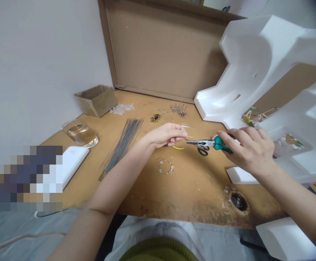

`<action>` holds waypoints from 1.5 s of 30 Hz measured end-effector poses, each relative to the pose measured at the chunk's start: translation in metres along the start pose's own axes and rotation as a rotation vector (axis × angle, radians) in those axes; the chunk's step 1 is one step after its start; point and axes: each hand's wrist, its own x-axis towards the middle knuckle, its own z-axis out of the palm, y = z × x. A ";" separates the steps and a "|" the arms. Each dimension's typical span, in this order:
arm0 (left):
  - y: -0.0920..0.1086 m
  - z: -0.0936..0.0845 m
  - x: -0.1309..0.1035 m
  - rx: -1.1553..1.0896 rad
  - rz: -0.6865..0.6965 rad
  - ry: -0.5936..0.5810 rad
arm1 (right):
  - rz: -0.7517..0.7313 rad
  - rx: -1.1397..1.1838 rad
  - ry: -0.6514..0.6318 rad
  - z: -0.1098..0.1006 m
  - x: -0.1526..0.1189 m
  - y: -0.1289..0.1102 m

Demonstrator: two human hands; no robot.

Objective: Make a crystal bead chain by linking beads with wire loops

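Observation:
My right hand (248, 146) is wrapped round the teal handles of long-nose pliers (209, 143), whose tips point left. Right at those tips, my left hand (171, 135) pinches what looks like a short thin wire (186, 139); its far end is too fine to make out. Black-handled scissors (203, 150) lie beneath the pliers. A tool with a yellow handle (178, 148) is partly hidden under my left hand. Nearer me on the table lies a ring of wire with clear beads (166, 166).
A bundle of straight grey wires (123, 145) lies left of centre. Behind are clear beads (122, 108), black rings (155, 118), wire pieces (179, 108) and a cardboard box (96, 100). A glass of drink (81, 133) stands left; white foam packing (212, 105) rises at right.

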 end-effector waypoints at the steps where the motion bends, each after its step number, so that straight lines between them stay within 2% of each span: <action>1: 0.000 0.000 0.000 0.000 -0.004 -0.001 | -0.011 -0.011 0.007 0.000 0.000 0.000; 8: -0.001 -0.002 0.001 0.001 -0.006 -0.019 | -0.078 -0.047 0.069 -0.003 0.003 0.000; 13: -0.003 -0.003 0.003 -0.011 -0.018 -0.013 | -0.125 -0.160 0.079 -0.004 0.004 0.000; 17: -0.006 -0.004 0.005 -0.045 -0.052 -0.017 | -0.055 -0.076 -0.005 -0.003 0.002 0.001; 20: -0.008 -0.004 0.006 -0.055 -0.067 -0.022 | -0.011 0.021 -0.019 -0.002 0.001 0.002; 27: -0.009 -0.004 0.008 -0.052 -0.059 -0.007 | -0.045 -0.030 0.011 -0.003 0.004 0.002; 30: -0.009 -0.002 0.008 0.009 -0.019 0.045 | -0.052 0.020 -0.003 -0.004 0.006 0.000; 33: -0.009 0.007 0.006 0.267 0.114 0.214 | -0.049 0.032 -0.119 -0.007 0.011 0.000; 35: -0.011 0.015 0.005 0.499 0.261 0.338 | 0.034 0.080 -0.256 -0.011 0.016 0.002; 37: -0.013 0.022 0.005 0.649 0.396 0.395 | 0.159 0.150 -0.438 -0.016 0.024 0.007; 39: -0.015 0.026 0.006 0.686 0.472 0.402 | 0.253 0.189 -0.630 -0.023 0.032 0.012; 41: -0.015 0.026 0.008 0.634 0.471 0.387 | 0.297 0.195 -0.733 -0.030 0.039 0.017; 45: -0.007 0.019 0.005 0.445 0.280 0.285 | 0.277 0.153 -0.726 -0.039 0.044 0.018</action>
